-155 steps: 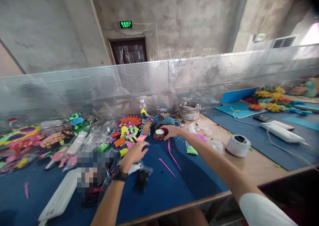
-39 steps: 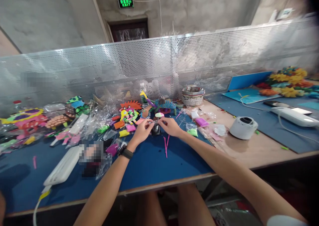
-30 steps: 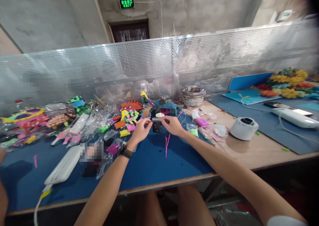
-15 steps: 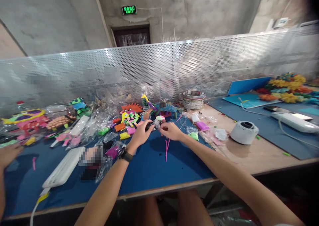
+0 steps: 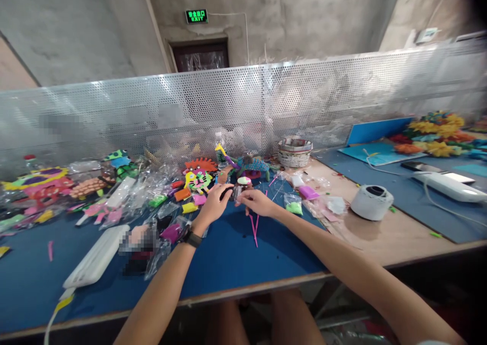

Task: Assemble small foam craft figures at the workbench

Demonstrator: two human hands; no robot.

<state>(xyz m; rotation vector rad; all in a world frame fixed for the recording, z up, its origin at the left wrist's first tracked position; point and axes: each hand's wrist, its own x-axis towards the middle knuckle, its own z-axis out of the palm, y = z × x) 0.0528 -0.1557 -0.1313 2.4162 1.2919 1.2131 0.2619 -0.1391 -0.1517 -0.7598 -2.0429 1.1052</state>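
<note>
Both hands met over the blue mat [image 5: 236, 253] of the worktop, pinched together on a small clear bag of black material [image 5: 231, 193]: the left hand [image 5: 213, 205] gripped its near end, the right hand [image 5: 255, 202] its far end, just in front of a small figure with a white and pink top [image 5: 244, 181]. The bag looked slippery and thin. If the fingers pulled unevenly, it might have torn and spilled its contents among the pink strips [image 5: 254, 226] and other loose bags [image 5: 167, 203] close by, where small pieces would likely have been hard to find.
</note>
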